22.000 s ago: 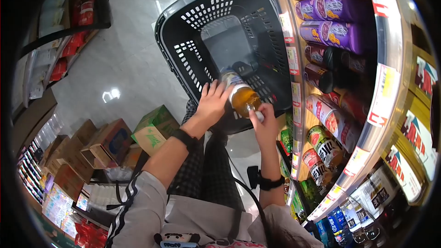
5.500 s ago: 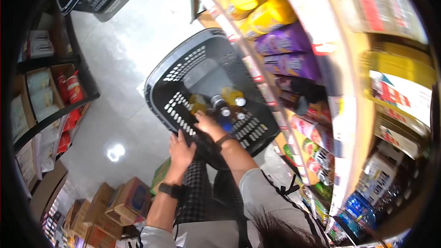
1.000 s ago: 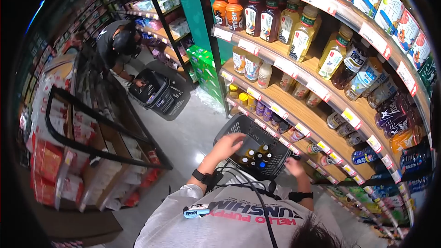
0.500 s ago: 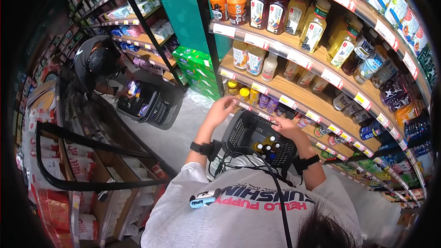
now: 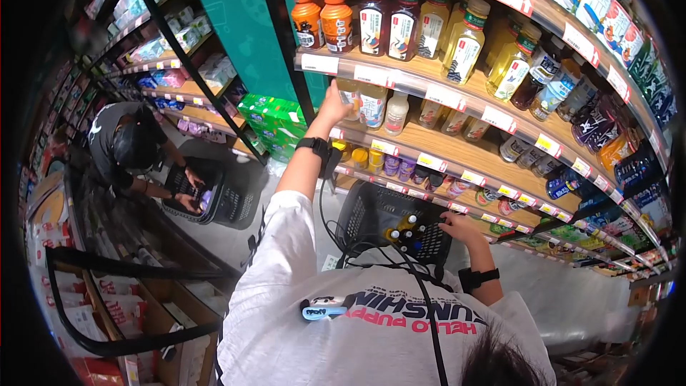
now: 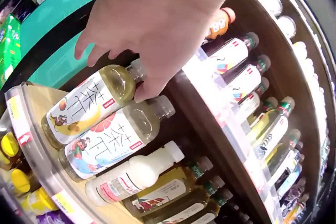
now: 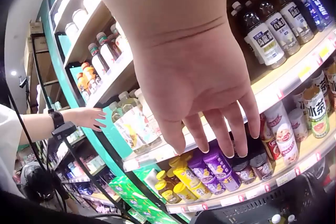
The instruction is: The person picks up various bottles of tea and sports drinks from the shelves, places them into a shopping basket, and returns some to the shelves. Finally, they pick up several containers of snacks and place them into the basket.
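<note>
The right hand (image 5: pixel 464 230) is near the right edge of the black basket (image 5: pixel 357 216), its fingers slightly bent, apart and holding nothing. Several capped bottles (image 5: pixel 392 235) are already inside, grouped towards the basket's near edge; there is room beyond them. Farther out, the left hand (image 6: pixel 152 22) reaches onto the shelf (image 6: pixel 31 134), its fingers spread and thumb beside the neck of a pale fruit-label bottle (image 6: pixel 86 107); whether they touch it, I cannot tell. That bottle stands at the shelf's left end, close to its front edge, not in the basket. Beyond, another person (image 5: pixel 118 144) bends over a second basket (image 5: pixel 223 206).
</note>
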{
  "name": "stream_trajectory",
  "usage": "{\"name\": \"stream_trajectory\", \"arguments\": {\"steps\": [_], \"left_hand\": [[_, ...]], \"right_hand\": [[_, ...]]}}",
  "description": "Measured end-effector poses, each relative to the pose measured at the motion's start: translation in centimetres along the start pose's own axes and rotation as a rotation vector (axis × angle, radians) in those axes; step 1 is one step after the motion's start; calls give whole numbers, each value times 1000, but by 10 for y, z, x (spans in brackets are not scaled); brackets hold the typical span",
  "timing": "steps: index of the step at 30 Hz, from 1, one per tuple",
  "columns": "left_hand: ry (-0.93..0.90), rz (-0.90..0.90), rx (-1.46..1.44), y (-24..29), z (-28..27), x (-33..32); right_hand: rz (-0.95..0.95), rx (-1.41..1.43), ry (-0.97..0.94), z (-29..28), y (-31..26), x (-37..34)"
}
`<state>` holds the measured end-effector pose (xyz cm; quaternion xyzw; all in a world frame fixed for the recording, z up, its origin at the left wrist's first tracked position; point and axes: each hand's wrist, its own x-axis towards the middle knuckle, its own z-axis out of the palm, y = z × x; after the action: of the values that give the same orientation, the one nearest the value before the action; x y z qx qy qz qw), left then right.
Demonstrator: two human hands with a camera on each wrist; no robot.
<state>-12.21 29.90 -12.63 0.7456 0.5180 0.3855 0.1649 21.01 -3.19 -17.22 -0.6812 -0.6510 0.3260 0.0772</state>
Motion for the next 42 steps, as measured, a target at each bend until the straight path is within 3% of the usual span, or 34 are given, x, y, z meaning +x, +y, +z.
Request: {"name": "stream_trajectory", "arguments": {"steps": [2, 5, 8, 11, 12, 14, 17, 20, 21, 24, 27, 30, 31, 39, 42], "left_hand": [[72, -73, 144, -14, 18, 24], [-204, -208, 259, 13, 1, 43], [-311, -206, 349, -10, 21, 68], [-106, -81, 433, 0, 24, 66], [153, 150, 445, -12, 32, 65], [233, 169, 388, -22, 42, 70], [45, 89, 412, -23, 36, 68], [91, 79, 405, 7, 10, 47], [-39, -124, 373, 0, 10, 51], [284, 54, 293, -11, 12, 37], [152, -13, -112, -17, 7, 32], [35, -175, -724, -7, 7, 16], [70, -105, -640, -44, 30, 25], [209, -153, -679, -23, 33, -9], [422, -76, -626, -10, 35, -34]], "right_hand": [[24, -22, 29, 2, 5, -3], [43, -2, 42, 22, 28, -2], [-25, 22, 74, 38, 49, 1], [8, 18, 74, 43, 52, -4], [52, 21, 55, 42, 47, -3], [147, 27, 7, 38, 37, -7], [69, 6, 18, 44, 41, 2], [56, -24, 10, 37, 26, 5], [62, -29, 2, 34, 18, 8], [10, -37, -4, 42, 19, 18], [-50, -27, -6, 43, 22, 25], [-23, -35, -17, 36, 10, 22], [1, -47, -19, 31, 5, 23], [-19, -76, -6, 39, 17, 10], [40, -102, -14, 34, 10, -1]]}}
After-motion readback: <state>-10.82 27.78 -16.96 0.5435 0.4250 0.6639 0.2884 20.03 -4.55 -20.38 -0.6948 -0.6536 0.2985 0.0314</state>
